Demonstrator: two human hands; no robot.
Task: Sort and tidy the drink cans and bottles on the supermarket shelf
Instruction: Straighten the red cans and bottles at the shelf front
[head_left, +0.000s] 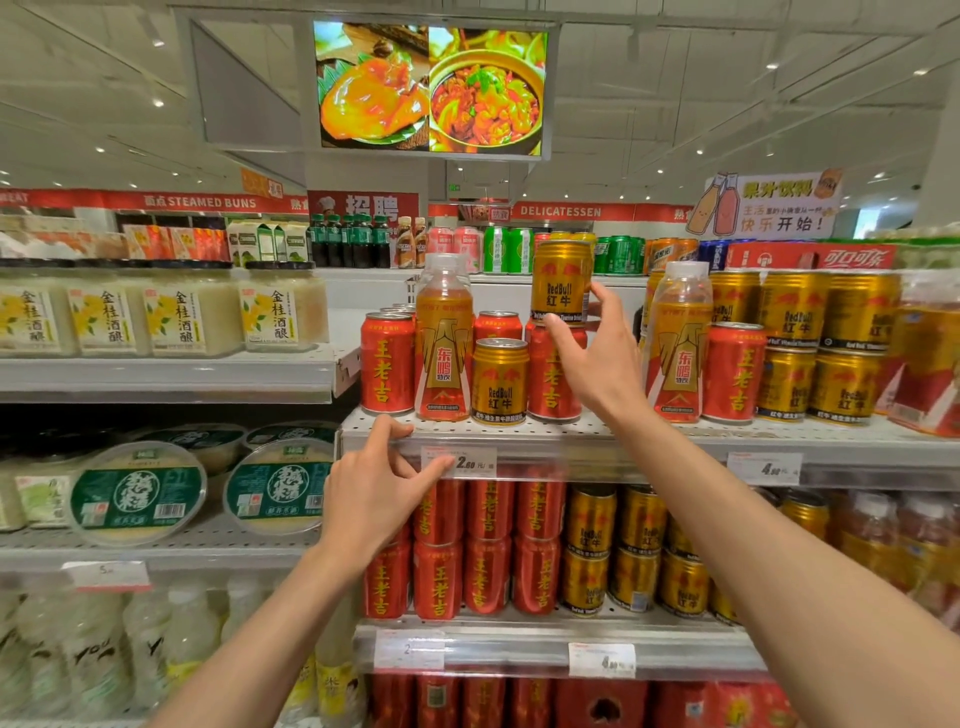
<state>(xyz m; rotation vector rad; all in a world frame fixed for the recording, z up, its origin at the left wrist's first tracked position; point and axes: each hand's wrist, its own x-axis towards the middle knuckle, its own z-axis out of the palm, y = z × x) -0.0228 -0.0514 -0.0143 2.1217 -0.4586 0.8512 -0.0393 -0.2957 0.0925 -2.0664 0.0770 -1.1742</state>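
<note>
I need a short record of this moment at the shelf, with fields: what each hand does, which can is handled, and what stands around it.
right hand: right hand grips the raised gold Red Bull can
can position: on or just above a red can; contact unclear
left hand: left hand rests on the shelf edge, fingers at the price tag
neighbours: second gold can and a clear-capped bottle to its left
right end: stacked gold cans
</note>
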